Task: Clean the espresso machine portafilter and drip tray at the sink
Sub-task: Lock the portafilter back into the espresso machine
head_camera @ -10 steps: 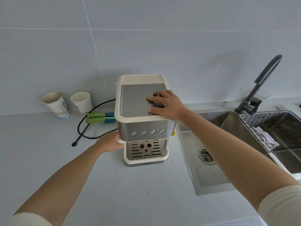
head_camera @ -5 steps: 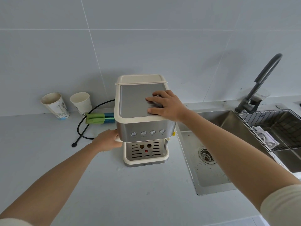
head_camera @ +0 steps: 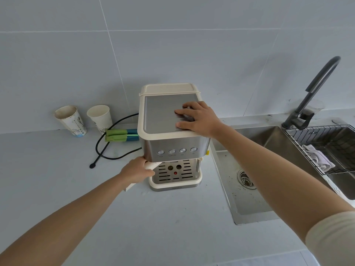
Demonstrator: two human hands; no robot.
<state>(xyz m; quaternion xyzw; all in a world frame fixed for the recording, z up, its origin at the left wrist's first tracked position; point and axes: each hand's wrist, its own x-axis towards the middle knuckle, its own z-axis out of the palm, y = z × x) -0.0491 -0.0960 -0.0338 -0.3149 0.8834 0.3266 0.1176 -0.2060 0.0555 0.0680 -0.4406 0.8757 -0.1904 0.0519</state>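
Shifted slightly toward frame centre, left hand (head_camera: 137,172) grips portafilter handle (head_camera: 151,166); right hand (head_camera: 199,120) lies flat, fingers spread, atop espresso machine (head_camera: 163,114), bracing it.

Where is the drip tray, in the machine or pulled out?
In. The drip tray sits in the base of the espresso machine, its slotted grille facing up.

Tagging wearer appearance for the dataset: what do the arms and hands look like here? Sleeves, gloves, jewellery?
The left hand and right hand are both bare, with no gloves, rings or watch in view. The right arm wears a cream sleeve, seen at the frame's lower right corner, and its forearm is uncovered. The left forearm is bare to the frame edge, with no sleeve showing.
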